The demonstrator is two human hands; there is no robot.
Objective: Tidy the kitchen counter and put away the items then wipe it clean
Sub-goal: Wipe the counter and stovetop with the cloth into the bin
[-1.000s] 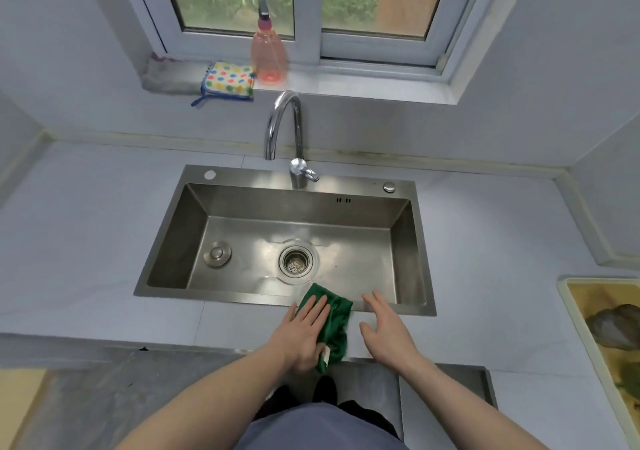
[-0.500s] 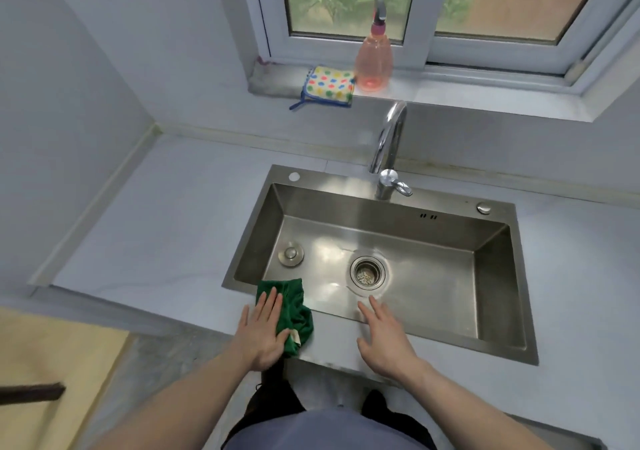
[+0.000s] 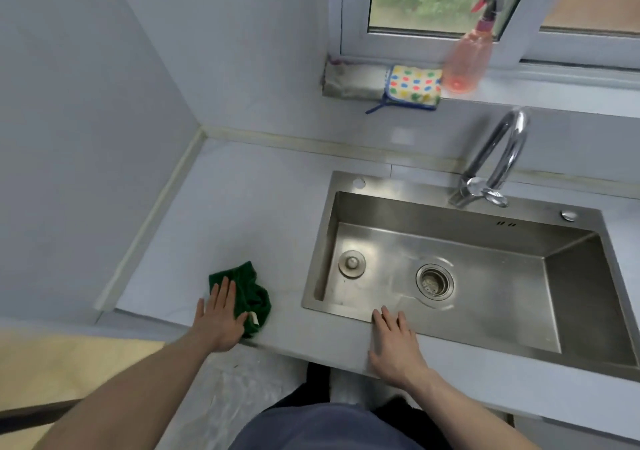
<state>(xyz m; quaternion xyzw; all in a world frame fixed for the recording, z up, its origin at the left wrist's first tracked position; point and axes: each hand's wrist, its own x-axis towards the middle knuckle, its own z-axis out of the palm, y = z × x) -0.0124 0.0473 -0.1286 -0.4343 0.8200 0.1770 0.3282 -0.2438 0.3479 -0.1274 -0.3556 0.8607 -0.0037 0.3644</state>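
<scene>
Left hand [image 3: 221,314]: flat on green cloth [image 3: 251,292], fingers [image 3: 225,292] straight and close together, pressing it onto the tabletop [image 3: 242,214] left of the sink [image 3: 478,342], near the front edge.
Right hand [image 3: 394,344]: palm down on the tabletop at the sink's front-left rim, fingers straight, slightly spread, holding nothing.
Behind the sink: chrome faucet [image 3: 495,162]; on the windowsill, 1 dotted sponge cloth [image 3: 414,86], 1 pink spray bottle [image 3: 467,58].

At lower centre-left of the frame the left hand [image 3: 221,318] presses flat on a crumpled green cloth [image 3: 249,294] on the table [image 3: 242,207]. The right hand [image 3: 394,342] lies flat at the steel sink's [image 3: 346,306] near rim. A chrome faucet [image 3: 498,162], pink spray bottle [image 3: 467,65] and dotted sponge cloth [image 3: 414,86] sit upper right.
</scene>
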